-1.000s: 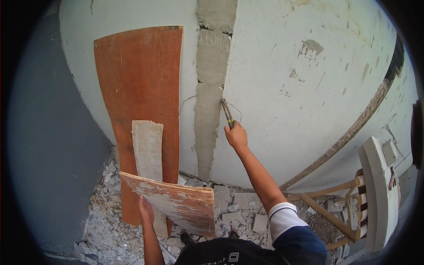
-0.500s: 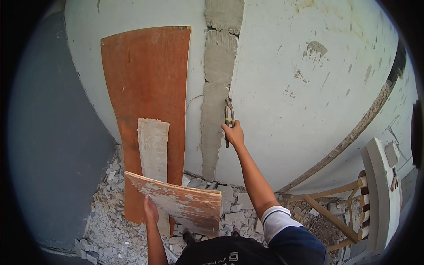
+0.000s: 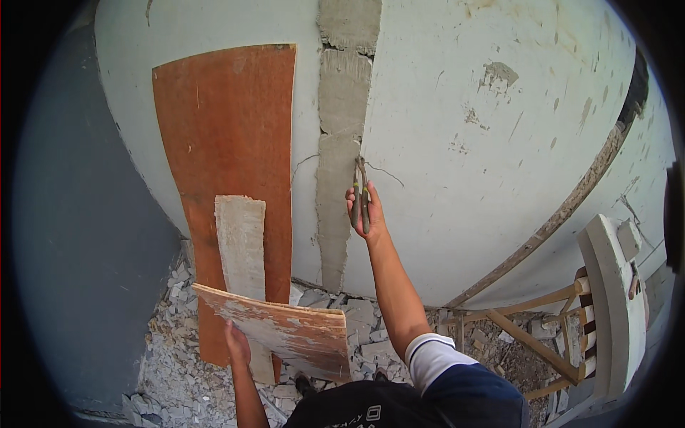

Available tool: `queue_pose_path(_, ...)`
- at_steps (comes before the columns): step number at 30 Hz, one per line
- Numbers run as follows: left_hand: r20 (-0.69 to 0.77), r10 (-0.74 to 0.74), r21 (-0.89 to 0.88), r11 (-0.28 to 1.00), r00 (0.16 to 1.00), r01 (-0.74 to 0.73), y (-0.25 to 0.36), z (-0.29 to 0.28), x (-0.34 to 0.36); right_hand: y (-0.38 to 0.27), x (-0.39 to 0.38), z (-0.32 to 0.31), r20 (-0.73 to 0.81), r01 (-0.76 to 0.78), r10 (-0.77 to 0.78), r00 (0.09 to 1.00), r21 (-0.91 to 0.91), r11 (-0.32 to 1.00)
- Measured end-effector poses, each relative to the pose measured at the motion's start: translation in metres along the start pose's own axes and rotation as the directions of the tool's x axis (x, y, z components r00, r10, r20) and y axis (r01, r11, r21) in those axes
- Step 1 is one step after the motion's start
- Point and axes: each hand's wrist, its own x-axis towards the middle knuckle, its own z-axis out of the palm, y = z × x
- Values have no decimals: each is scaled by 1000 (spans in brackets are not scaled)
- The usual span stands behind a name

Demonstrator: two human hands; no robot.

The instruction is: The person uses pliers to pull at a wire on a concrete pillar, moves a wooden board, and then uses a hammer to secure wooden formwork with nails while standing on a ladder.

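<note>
My right hand (image 3: 368,212) is closed around a pair of pliers (image 3: 360,194) with dark handles. The jaws meet the right edge of a grey cement strip (image 3: 342,107) that runs down the white wall. From the jaws a thin dark wire (image 3: 386,173) trails right across the wall; a similar thin curved line shows left of the strip. Low at left, my left hand (image 3: 237,344) grips the side of a worn plywood board (image 3: 285,329), tilted in front of me and blotched with whitish residue. Part of that hand's fingers is hidden.
A tall reddish plywood sheet (image 3: 232,121) leans on the wall, with a narrow whitish plank (image 3: 241,239) against it. Broken rubble (image 3: 171,357) covers the floor. A wooden frame (image 3: 531,342) and a pale slab (image 3: 606,307) stand at right; a grey surface (image 3: 78,214) borders the left.
My right hand has turned, so both plier handles now show in the palm. A wire right of the jaws has come into sight. The view shifted slightly; the left hand keeps its hold.
</note>
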Motion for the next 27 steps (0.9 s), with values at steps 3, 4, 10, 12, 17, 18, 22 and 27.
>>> queue_pose_path(3, 9, 25, 35, 999, 1000, -25, -3, 6, 6, -2, 4, -4, -357, -78, -238, 903, -683, 726)
queue_pose_path(4, 2, 33, 85, 996, 999, -33, -1, 6, 4, -6, 2, -1, -357, -84, -230, 905, -682, 727)
queue_pose_path(10, -24, -14, -16, 1000, 1000, 13, 2, 0, 5, -14, -15, 8, 191, -347, -595, 781, -659, -667)
queue_pose_path(12, -14, -3, -8, 1000, 1000, 3, 4, 3, 5, -20, -19, 13, 194, -389, -606, 772, -610, -690)
queue_pose_path(17, -13, 7, -2, 1000, 1000, -7, 0, 8, 8, -35, -6, -6, 297, -486, -584, 756, -343, -804)
queue_pose_path(18, -10, 8, 5, 1000, 1000, -7, -2, 11, 8, -40, -3, -15, 199, -525, -608, 769, -346, -778)
queue_pose_path(22, -41, 6, 28, 1000, 999, -5, 8, 11, 4, -21, 15, -2, -465, -407, -219, 858, -874, 264)
queue_pose_path(27, -4, -14, -11, 1000, 1000, 14, -5, 9, 13, 22, 32, -11, 233, -91, -1, 972, 384, 919)
